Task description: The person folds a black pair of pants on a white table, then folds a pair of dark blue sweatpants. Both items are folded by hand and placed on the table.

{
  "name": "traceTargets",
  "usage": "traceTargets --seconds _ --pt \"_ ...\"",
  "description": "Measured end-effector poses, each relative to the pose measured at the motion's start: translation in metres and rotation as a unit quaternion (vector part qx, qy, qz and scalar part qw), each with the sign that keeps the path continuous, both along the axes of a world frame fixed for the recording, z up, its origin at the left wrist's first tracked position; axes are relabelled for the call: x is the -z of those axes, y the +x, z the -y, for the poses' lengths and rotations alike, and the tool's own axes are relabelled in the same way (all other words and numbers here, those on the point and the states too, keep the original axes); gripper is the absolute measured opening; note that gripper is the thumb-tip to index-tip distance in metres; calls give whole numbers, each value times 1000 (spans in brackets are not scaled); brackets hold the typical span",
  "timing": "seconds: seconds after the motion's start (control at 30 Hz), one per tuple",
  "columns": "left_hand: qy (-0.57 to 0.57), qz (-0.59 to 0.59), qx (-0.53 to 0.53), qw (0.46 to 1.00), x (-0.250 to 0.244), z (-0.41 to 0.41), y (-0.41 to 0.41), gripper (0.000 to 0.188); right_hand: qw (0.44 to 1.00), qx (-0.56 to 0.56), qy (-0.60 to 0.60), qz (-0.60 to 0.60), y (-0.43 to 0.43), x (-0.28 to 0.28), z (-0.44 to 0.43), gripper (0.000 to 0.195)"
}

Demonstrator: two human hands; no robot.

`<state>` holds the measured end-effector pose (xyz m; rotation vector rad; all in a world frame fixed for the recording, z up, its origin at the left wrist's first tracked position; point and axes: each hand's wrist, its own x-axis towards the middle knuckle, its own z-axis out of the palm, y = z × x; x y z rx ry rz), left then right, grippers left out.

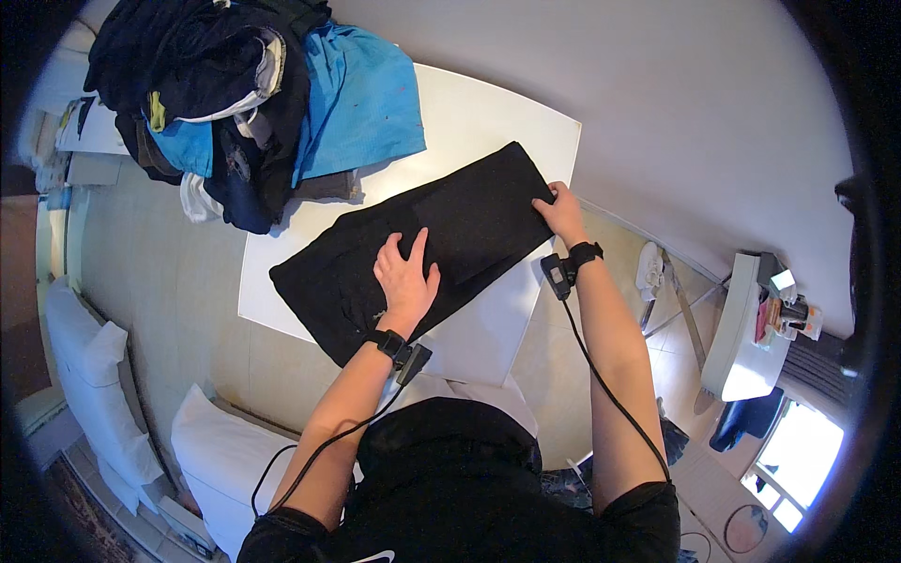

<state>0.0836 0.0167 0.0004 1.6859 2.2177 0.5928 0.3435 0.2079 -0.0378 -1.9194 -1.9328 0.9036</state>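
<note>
A folded black garment (457, 225) lies flat and slantwise on a white table (521, 119), its lower left end reaching past the table's near edge. My left hand (407, 278) rests palm down on its middle with the fingers spread. At the garment's right end, my right hand (561, 211) has the corner between thumb and fingers. Both wrists wear black straps with small cabled devices.
A large heap of dark clothes (204, 70) and a blue cloth (366, 105) lie on the table's far left. A wall runs behind the table. White-covered seats (232, 457) stand at the lower left, and a white side table (739, 338) holding small items stands at the right.
</note>
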Motion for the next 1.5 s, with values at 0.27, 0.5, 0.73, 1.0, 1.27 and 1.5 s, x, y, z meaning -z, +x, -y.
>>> traceTargets --seconds 0.27,0.5,0.73,1.0,1.27,1.5 --pt "-77 -20 26 996 8 -9 3 67 985 -19 -116 -129 2 -24 -3 45" --pt "-63 -25 23 997 10 -7 2 69 966 -40 -119 -228 -23 -63 12 48" --pt "-37 -13 27 999 14 -5 0 68 928 -56 -150 -338 -67 -128 52 52" --pt "22 391 8 920 27 -9 -54 48 901 -122 -165 -381 -125 -173 113 55" --pt "-76 875 -92 470 -3 50 -201 80 905 -355 -145 -185 -239 -151 222 62" --pt "-222 609 -109 754 -3 102 -241 51 900 -290 -247 -211 -259 -81 279 54"
